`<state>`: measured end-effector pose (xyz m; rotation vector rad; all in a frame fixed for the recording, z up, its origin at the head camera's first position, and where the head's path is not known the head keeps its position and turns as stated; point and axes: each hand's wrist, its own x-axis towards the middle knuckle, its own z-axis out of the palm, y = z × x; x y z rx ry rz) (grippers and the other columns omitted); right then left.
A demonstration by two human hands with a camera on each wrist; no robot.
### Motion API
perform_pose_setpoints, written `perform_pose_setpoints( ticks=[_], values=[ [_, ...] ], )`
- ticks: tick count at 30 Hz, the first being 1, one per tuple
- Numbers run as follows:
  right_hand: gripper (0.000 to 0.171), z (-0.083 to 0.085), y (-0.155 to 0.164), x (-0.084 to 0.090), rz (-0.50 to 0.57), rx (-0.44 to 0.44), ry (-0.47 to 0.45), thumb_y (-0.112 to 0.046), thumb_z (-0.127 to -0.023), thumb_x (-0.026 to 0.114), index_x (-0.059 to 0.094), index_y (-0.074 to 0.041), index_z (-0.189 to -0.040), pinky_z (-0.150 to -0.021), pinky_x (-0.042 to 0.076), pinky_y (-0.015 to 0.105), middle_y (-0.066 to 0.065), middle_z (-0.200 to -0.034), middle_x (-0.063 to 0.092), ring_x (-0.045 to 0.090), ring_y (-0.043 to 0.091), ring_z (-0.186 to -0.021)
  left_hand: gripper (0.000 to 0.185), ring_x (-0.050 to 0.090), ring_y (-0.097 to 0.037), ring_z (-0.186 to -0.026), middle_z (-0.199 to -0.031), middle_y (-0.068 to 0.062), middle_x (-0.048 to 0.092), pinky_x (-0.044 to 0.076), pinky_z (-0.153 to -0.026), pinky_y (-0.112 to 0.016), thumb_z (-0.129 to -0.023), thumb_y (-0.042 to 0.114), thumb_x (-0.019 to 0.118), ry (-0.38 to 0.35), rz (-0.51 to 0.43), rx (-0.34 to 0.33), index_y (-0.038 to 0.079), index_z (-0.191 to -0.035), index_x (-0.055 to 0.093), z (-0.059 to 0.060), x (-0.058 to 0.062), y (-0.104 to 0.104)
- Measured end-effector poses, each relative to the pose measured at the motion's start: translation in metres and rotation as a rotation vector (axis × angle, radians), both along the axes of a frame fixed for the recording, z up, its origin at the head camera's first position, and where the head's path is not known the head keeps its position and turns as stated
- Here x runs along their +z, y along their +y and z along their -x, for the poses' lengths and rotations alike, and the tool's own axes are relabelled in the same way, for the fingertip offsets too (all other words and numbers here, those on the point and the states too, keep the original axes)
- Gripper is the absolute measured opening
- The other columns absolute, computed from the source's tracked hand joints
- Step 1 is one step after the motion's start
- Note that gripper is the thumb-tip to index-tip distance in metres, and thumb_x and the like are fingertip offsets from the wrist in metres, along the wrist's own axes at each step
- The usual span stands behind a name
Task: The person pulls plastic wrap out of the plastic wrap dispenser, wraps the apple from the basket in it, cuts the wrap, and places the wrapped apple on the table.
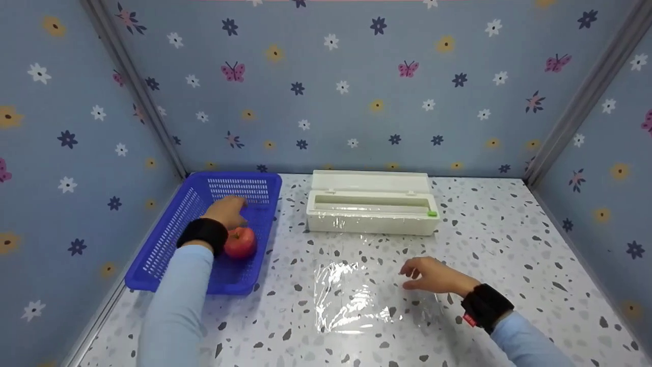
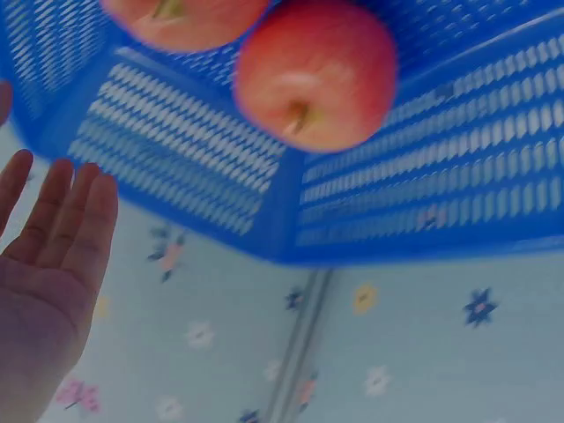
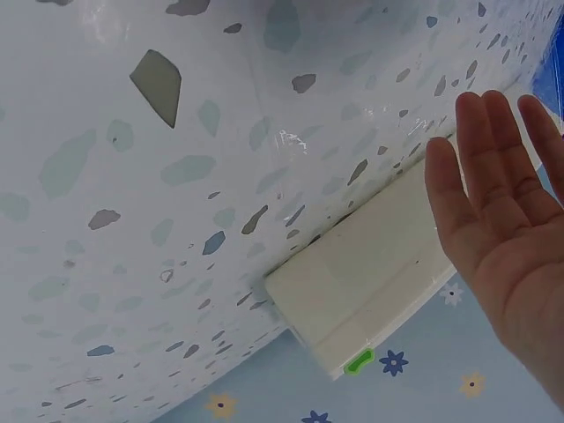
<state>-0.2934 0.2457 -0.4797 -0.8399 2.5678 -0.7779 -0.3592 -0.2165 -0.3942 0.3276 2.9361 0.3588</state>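
My left hand (image 1: 226, 211) reaches over the blue basket (image 1: 274, 204), its fingers relaxed and holding nothing. Just below it lies a red apple (image 1: 240, 243). Two apples show in the left wrist view, one red apple (image 2: 317, 75) and another apple (image 2: 189, 18) cut by the top edge; my arm and hand hide one of them in the head view. From a white cling film dispenser (image 1: 372, 223), lid raised, a clear sheet of cling film (image 1: 346, 300) stretches toward me over the table. My right hand (image 1: 433, 275) hovers by the sheet's right side, fingers loosely bent, nothing gripped.
The speckled table (image 1: 509, 265) meets flower-patterned walls (image 1: 351, 102) at the back and both sides. A green slider (image 1: 432, 213) sits at the dispenser's right end. The basket stands at the back left, beside the left wall.
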Motion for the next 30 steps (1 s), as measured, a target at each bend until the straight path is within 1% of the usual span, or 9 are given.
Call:
perform_pose_setpoints(
  ticks=[3, 5, 8, 15, 17, 19, 23, 26, 30],
  values=[
    [0.028, 0.0, 0.003, -0.001, 0.005, 0.0, 0.015, -0.017, -0.08, 0.067, 0.062, 0.002, -0.1, -0.076, 0.051, 0.039, 0.016, -0.095, 0.064, 0.06, 0.027, -0.085, 0.064, 0.039, -0.043, -0.123, -0.134, -0.029, 0.04, 0.033, -0.102, -0.053, -0.077, 0.016, 0.068, -0.133, 0.011, 0.052, -0.003, -0.132, 0.043, 0.002, -0.014, 0.003],
    [0.028, -0.001, 0.003, -0.002, 0.001, 0.002, 0.01, -0.018, -0.081, 0.067, 0.062, 0.001, -0.101, -0.076, 0.051, 0.037, 0.016, -0.095, 0.064, 0.06, 0.025, -0.085, 0.072, 0.031, -0.046, -0.128, -0.14, -0.031, 0.03, 0.028, -0.105, -0.055, -0.076, 0.016, 0.069, -0.199, 0.023, 0.055, -0.003, -0.137, 0.036, 0.001, -0.021, 0.006],
    [0.029, -0.002, 0.001, -0.004, -0.002, 0.0, 0.006, -0.018, -0.08, 0.067, 0.062, 0.001, -0.101, -0.075, 0.051, 0.035, 0.015, -0.096, 0.064, 0.06, 0.024, -0.085, 0.075, 0.022, -0.047, -0.132, -0.144, -0.031, 0.023, 0.022, -0.107, -0.058, -0.077, 0.016, 0.066, -0.232, 0.052, 0.06, -0.002, -0.14, 0.03, -0.004, -0.026, 0.009],
    [0.029, -0.002, -0.005, -0.003, 0.015, -0.01, -0.008, -0.018, -0.08, 0.068, 0.062, 0.0, -0.102, -0.075, 0.05, 0.035, 0.014, -0.096, 0.064, 0.06, 0.023, -0.085, 0.06, 0.022, -0.048, -0.131, -0.145, -0.03, 0.021, 0.019, -0.104, -0.064, -0.088, 0.017, 0.046, -0.233, 0.094, 0.112, 0.002, -0.142, 0.027, -0.019, -0.033, 0.004],
    [0.03, -0.002, -0.005, -0.003, 0.021, -0.007, -0.011, -0.018, -0.08, 0.068, 0.062, 0.001, -0.102, -0.075, 0.05, 0.034, 0.014, -0.096, 0.064, 0.06, 0.023, -0.085, 0.064, 0.023, -0.048, -0.131, -0.144, -0.031, 0.023, 0.02, -0.104, -0.064, -0.085, 0.018, 0.05, -0.228, 0.114, 0.106, 0.001, -0.142, 0.027, -0.022, -0.036, 0.003],
    [0.031, -0.003, -0.004, -0.004, 0.028, -0.004, -0.015, -0.019, -0.08, 0.068, 0.062, 0.001, -0.103, -0.075, 0.05, 0.033, 0.015, -0.095, 0.064, 0.06, 0.025, -0.085, 0.07, 0.025, -0.048, -0.13, -0.143, -0.031, 0.027, 0.022, -0.104, -0.062, -0.081, 0.019, 0.059, -0.222, 0.149, 0.091, 0.0, -0.141, 0.029, -0.025, -0.039, 0.002],
    [0.033, -0.003, -0.001, -0.004, 0.029, -0.024, -0.029, -0.019, -0.08, 0.068, 0.061, 0.002, -0.104, -0.075, 0.05, 0.035, 0.015, -0.095, 0.063, 0.06, 0.025, -0.086, 0.075, 0.032, -0.047, -0.126, -0.137, -0.032, 0.036, 0.03, -0.103, -0.057, -0.072, 0.011, 0.07, -0.169, 0.227, 0.029, -0.004, -0.137, 0.035, -0.026, -0.04, 0.005],
    [0.034, -0.002, 0.001, -0.002, 0.016, -0.047, -0.032, -0.02, -0.079, 0.069, 0.061, 0.001, -0.105, -0.076, 0.05, 0.036, 0.014, -0.096, 0.063, 0.059, 0.023, -0.086, 0.074, 0.034, -0.046, -0.126, -0.136, -0.031, 0.037, 0.03, -0.104, -0.055, -0.071, 0.005, 0.071, -0.137, 0.253, 0.012, -0.004, -0.136, 0.037, -0.021, -0.041, 0.008],
    [0.034, 0.0, 0.003, -0.002, 0.012, -0.061, -0.04, -0.019, -0.079, 0.068, 0.061, 0.001, -0.105, -0.076, 0.05, 0.035, 0.015, -0.097, 0.064, 0.059, 0.021, -0.085, 0.078, 0.036, -0.046, -0.124, -0.134, -0.031, 0.04, 0.031, -0.103, -0.054, -0.068, 0.01, 0.074, -0.116, 0.248, 0.008, -0.004, -0.135, 0.037, -0.012, -0.046, 0.008]
  ],
)
